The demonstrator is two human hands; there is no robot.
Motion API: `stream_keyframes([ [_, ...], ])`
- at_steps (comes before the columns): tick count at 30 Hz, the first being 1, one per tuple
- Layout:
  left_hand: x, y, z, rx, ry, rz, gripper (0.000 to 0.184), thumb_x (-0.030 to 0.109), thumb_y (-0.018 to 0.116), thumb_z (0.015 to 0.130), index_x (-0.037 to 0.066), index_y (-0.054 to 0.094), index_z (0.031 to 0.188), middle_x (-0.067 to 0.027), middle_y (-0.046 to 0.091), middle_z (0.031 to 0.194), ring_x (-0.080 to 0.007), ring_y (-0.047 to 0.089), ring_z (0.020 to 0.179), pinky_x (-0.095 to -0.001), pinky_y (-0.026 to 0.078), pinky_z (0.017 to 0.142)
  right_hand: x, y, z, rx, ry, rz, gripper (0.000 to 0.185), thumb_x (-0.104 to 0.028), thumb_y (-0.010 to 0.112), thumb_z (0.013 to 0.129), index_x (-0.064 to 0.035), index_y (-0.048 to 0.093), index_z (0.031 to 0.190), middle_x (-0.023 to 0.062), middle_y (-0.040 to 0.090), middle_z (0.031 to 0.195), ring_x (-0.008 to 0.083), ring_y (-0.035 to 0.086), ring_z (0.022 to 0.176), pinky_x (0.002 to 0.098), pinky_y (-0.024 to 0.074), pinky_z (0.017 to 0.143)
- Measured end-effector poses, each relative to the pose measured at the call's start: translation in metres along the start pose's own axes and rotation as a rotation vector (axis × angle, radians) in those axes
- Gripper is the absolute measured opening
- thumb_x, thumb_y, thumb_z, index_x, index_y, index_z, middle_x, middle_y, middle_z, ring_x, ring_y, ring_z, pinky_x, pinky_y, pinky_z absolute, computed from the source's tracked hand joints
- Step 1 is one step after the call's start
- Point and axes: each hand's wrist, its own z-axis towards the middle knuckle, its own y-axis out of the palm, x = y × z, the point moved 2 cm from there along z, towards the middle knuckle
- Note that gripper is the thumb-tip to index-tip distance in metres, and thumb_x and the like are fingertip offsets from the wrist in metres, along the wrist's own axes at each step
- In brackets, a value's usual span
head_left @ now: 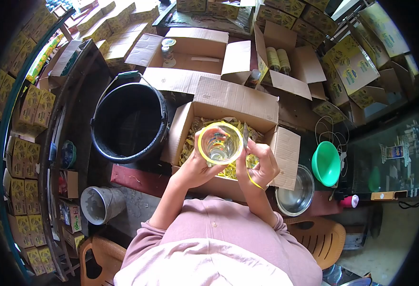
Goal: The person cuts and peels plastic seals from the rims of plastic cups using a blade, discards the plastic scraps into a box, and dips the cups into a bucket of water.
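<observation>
My left hand (197,164) is wrapped round a clear, round container (217,153) with a yellow rim, held with its mouth toward me. Close by its right side, my right hand (261,164) grips a small knife (245,136), blade pointing up. A thin yellow band (254,181) curves at my right wrist. Beneath both hands sits an open cardboard box (238,102) holding many yellow strips (190,143). Whether the knife touches the rim is hard to make out.
A black bucket (159,112) stands left of the box, a grey bucket (116,202) lower down. At right are a metal bowl (307,190) and a green bowl (326,164). Behind, one open carton (195,35) contains jars, another (309,64) bottles. Stacked yellow cartons line both sides.
</observation>
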Motion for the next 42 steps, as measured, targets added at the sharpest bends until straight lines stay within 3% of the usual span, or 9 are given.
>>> stream_keyframes([
  [9,-0.004,0.000,-0.003,-0.040,-0.040,-0.058,0.073,0.013,0.069,0.071,0.001,0.023,0.127,-0.0149,0.037,0.118,-0.0255,0.042,0.112,-0.0345,0.033,0.096,0.006,0.001,0.002,-0.013,0.040,0.050,0.025,0.005,0.063,0.067,-0.0005,0.062,0.091,0.0086,0.058,0.071,0.0142,0.057,0.061,0.0246,0.0464,0.057],
  [21,-0.004,0.000,-0.001,0.042,-0.006,-0.201,0.070,0.008,0.068,0.070,0.000,0.026,0.126,-0.0134,0.036,0.118,-0.0243,0.042,0.111,-0.0342,0.034,0.096,0.001,-0.002,-0.009,-0.011,0.039,0.062,0.022,0.007,0.063,0.067,-0.0002,0.061,0.088,0.0078,0.057,0.069,0.0132,0.057,0.059,0.0233,0.0457,0.054],
  [24,-0.002,0.000,-0.002,0.035,-0.013,-0.109,0.069,0.003,0.066,0.070,0.002,0.026,0.126,-0.0117,0.041,0.116,-0.0211,0.044,0.109,-0.0326,0.037,0.093,-0.001,-0.002,-0.006,-0.009,0.032,0.041,0.023,0.008,0.063,0.067,0.0001,0.061,0.089,0.0080,0.057,0.069,0.0135,0.057,0.060,0.0235,0.0461,0.054],
  [27,-0.002,-0.001,-0.002,-0.019,-0.059,-0.089,0.071,0.011,0.069,0.069,0.000,0.027,0.126,-0.0137,0.035,0.118,-0.0249,0.042,0.112,-0.0344,0.034,0.096,0.001,-0.002,-0.005,-0.006,0.028,0.029,0.024,0.008,0.063,0.067,0.0003,0.061,0.090,0.0083,0.058,0.070,0.0139,0.058,0.061,0.0236,0.0465,0.055],
  [30,-0.002,0.001,-0.004,-0.048,-0.014,-0.036,0.071,0.012,0.069,0.068,0.000,0.028,0.125,-0.0137,0.036,0.117,-0.0249,0.042,0.111,-0.0342,0.034,0.096,0.006,-0.001,-0.004,0.006,0.044,0.036,0.024,0.007,0.063,0.067,0.0004,0.061,0.090,0.0085,0.058,0.071,0.0141,0.058,0.061,0.0236,0.0467,0.056],
  [36,0.000,0.002,0.002,0.028,-0.003,-0.273,0.072,0.011,0.071,0.067,0.000,0.029,0.124,-0.0133,0.038,0.116,-0.0232,0.044,0.109,-0.0335,0.036,0.094,0.007,-0.001,-0.006,0.011,0.084,0.060,0.022,0.007,0.063,0.067,0.0001,0.061,0.088,0.0080,0.058,0.070,0.0138,0.057,0.060,0.0236,0.0465,0.056],
  [42,-0.001,0.001,0.003,0.073,-0.019,-0.208,0.069,0.011,0.074,0.066,0.001,0.032,0.121,-0.0118,0.041,0.113,-0.0216,0.047,0.106,-0.0324,0.039,0.091,0.004,-0.001,-0.006,-0.038,0.063,0.059,0.021,0.007,0.063,0.068,-0.0003,0.062,0.087,0.0075,0.057,0.068,0.0133,0.056,0.059,0.0235,0.0461,0.056],
])
